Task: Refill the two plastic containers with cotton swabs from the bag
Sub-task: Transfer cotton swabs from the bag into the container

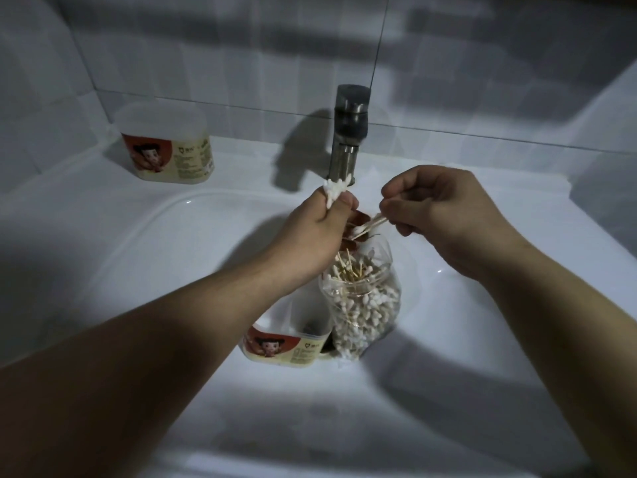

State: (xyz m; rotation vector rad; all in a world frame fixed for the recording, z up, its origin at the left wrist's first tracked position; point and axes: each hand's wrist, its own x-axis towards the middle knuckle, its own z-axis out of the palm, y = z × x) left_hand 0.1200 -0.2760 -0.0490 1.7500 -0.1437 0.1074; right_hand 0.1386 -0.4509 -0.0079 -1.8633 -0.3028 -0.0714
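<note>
Head view, dim light. Over a white ceramic sink [144, 257], the left hand [320, 225] is fisted round a bundle of white-tipped wooden cotton swabs [336, 189]. The right hand [444, 215] pinches a few more beside it. Below stands an open clear plastic bag [365, 301] of swabs, touching a translucent cartoon-labelled plastic container [286, 345] at near left. A matching second container [165, 146] sits far left on the surface. Likely step: gathering a bundle — next, lowering it upright into the near container. A steel tap [348, 132] crowds the far side; the basin is open left and right.

home bathroom | white sink [138, 236] – steel tap [348, 132] – tiled wall [241, 56]
</note>
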